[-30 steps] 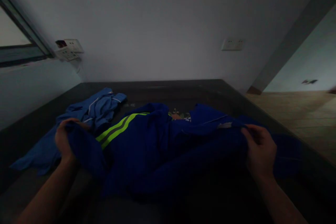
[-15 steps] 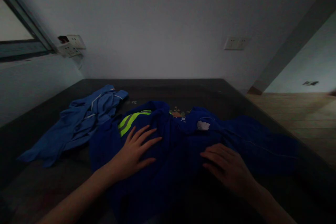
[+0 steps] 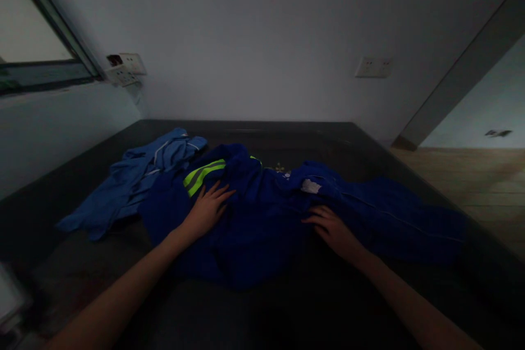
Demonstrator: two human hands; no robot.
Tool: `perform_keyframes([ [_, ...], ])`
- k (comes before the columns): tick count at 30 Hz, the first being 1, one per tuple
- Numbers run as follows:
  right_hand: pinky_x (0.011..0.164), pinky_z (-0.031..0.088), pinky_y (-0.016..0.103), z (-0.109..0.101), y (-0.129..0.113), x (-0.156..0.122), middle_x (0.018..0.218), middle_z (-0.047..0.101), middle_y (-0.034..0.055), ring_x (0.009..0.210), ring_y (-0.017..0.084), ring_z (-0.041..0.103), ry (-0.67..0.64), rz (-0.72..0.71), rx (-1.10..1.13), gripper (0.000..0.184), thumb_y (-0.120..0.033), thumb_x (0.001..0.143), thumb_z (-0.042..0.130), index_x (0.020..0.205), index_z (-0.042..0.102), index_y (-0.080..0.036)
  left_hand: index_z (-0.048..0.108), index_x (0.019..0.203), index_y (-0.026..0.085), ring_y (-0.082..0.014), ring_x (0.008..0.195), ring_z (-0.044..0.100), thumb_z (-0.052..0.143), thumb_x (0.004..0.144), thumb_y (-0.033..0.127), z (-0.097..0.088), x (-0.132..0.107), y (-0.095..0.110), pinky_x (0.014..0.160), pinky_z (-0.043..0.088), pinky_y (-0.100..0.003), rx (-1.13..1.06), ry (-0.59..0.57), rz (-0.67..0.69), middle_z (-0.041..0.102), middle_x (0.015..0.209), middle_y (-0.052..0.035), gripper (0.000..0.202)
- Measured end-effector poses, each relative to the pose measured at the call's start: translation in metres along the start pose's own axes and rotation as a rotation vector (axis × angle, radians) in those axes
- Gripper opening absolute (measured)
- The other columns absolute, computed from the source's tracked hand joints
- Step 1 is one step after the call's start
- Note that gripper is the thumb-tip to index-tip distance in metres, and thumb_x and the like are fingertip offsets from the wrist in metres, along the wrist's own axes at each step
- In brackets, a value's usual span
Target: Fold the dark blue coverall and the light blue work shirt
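Note:
A dark blue garment (image 3: 262,213) with a yellow-green reflective stripe (image 3: 203,175) lies spread on a dark bed surface (image 3: 287,136). My left hand (image 3: 207,209) rests flat on it just below the stripe, fingers stretched out. My right hand (image 3: 332,229) lies flat on the garment's middle, fingers extended toward the left, below a small white label (image 3: 310,186). Neither hand holds anything.
A lighter blue garment (image 3: 135,180) lies crumpled at the left. Behind are a grey wall with sockets (image 3: 125,68) and a switch plate (image 3: 374,66). A window (image 3: 33,60) is at the left, wooden floor (image 3: 471,175) at the right.
A second ago both hands gripped the dark garment's edges, held up. They let go, laid it down, and now press flat on it, having slid farther from me.

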State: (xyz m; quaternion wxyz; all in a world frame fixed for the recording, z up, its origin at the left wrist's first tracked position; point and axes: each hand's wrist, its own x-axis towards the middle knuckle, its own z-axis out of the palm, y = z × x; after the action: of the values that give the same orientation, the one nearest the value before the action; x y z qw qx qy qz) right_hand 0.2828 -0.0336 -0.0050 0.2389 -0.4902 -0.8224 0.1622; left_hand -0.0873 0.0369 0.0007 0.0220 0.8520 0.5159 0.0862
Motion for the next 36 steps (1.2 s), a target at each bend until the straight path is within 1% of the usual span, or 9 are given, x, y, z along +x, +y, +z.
perform_keyframes([
  [5, 0.074, 0.055, 0.035, -0.031, -0.009, -0.014, 0.088, 0.072, 0.0038, 0.082, 0.022, 0.068, 0.092, 0.113, 0.083, 0.029, -0.021, 0.09, 0.041, 0.098, 0.069, -0.023, 0.058, 0.12, 0.013, -0.0267, 0.121, 0.054, 0.032, 0.09, 0.018, -0.019, 0.004, -0.033, 0.102, 0.04, -0.042, -0.046, 0.088, -0.292, 0.06, 0.127, -0.014, 0.04],
  [11, 0.058, 0.056, 0.032, -0.06, -0.011, -0.063, 0.081, 0.075, 0.002, 0.067, 0.024, 0.07, 0.197, 0.192, 0.019, 0.029, -0.045, 0.087, 0.05, 0.086, 0.074, -0.028, 0.055, 0.123, 0.015, -0.0316, 0.099, 0.065, 0.031, 0.092, 0.029, -0.05, -0.006, -0.057, 0.083, 0.05, -0.042, 0.022, 0.077, -0.493, 0.066, 0.114, -0.0164, 0.042],
  [15, 0.052, 0.057, 0.033, -0.043, -0.008, -0.091, 0.076, 0.075, 0.0027, 0.061, 0.025, 0.07, 0.213, 0.193, -0.043, 0.037, -0.057, 0.084, 0.05, 0.081, 0.076, -0.031, 0.055, 0.126, 0.019, -0.0304, 0.097, 0.066, 0.035, 0.089, 0.029, -0.059, -0.015, -0.059, 0.084, 0.049, -0.041, 0.044, 0.052, -0.495, 0.068, 0.112, -0.0139, 0.043],
  [18, 0.056, 0.059, 0.035, -0.034, -0.016, -0.102, 0.081, 0.076, 0.0035, 0.066, 0.026, 0.071, 0.118, 0.183, -0.054, 0.035, -0.058, 0.081, 0.055, 0.09, 0.076, -0.032, 0.059, 0.121, 0.021, -0.0286, 0.098, 0.066, 0.039, 0.085, 0.027, -0.061, -0.02, -0.058, 0.089, 0.048, -0.04, -0.029, 0.005, -0.376, 0.068, 0.111, -0.0099, 0.042],
  [21, 0.063, 0.06, 0.034, -0.044, -0.031, -0.104, 0.094, 0.075, 0.0022, 0.076, 0.026, 0.072, -0.001, 0.151, -0.019, 0.033, -0.054, 0.077, 0.064, 0.103, 0.072, -0.036, 0.06, 0.119, 0.022, -0.026, 0.106, 0.062, 0.043, 0.08, 0.027, -0.065, -0.025, -0.057, 0.098, 0.044, -0.038, -0.128, -0.051, -0.225, 0.065, 0.119, -0.0072, 0.043],
  [25, 0.067, 0.06, 0.035, -0.075, -0.047, -0.084, 0.096, 0.074, 0.0025, 0.08, 0.025, 0.071, 0.046, 0.14, 0.06, 0.028, -0.053, 0.081, 0.059, 0.1, 0.072, -0.037, 0.053, 0.129, 0.02, -0.0269, 0.115, 0.056, 0.044, 0.08, 0.032, -0.077, -0.028, -0.043, 0.103, 0.04, -0.041, -0.188, 0.024, -0.112, 0.059, 0.128, -0.0077, 0.051],
  [29, 0.077, 0.057, 0.04, -0.094, -0.054, -0.034, 0.093, 0.073, 0.0054, 0.085, 0.026, 0.069, 0.163, 0.119, 0.049, 0.031, -0.053, 0.084, 0.053, 0.092, 0.073, -0.031, 0.054, 0.127, 0.024, -0.026, 0.116, 0.055, 0.043, 0.086, 0.037, -0.092, -0.023, -0.018, 0.104, 0.039, -0.041, -0.263, 0.062, -0.042, 0.06, 0.127, -0.0051, 0.044],
  [33, 0.089, 0.05, 0.042, -0.088, -0.05, 0.028, 0.101, 0.071, 0.0051, 0.097, 0.024, 0.065, 0.064, -0.016, 0.016, 0.027, -0.042, 0.088, 0.051, 0.096, 0.071, -0.026, 0.054, 0.127, 0.024, -0.0245, 0.117, 0.054, 0.04, 0.091, 0.041, -0.095, -0.014, 0.0, 0.105, 0.038, -0.04, -0.301, -0.013, 0.026, 0.06, 0.127, -0.0052, 0.042],
  [36, 0.091, 0.048, 0.04, -0.073, -0.041, 0.062, 0.105, 0.071, 0.0045, 0.099, 0.024, 0.064, -0.108, -0.054, 0.001, 0.025, -0.041, 0.085, 0.055, 0.099, 0.07, -0.026, 0.051, 0.131, 0.026, -0.0238, 0.119, 0.053, 0.044, 0.09, 0.046, -0.089, -0.01, 0.005, 0.105, 0.037, -0.039, -0.303, -0.093, 0.057, 0.058, 0.131, -0.0049, 0.046],
])
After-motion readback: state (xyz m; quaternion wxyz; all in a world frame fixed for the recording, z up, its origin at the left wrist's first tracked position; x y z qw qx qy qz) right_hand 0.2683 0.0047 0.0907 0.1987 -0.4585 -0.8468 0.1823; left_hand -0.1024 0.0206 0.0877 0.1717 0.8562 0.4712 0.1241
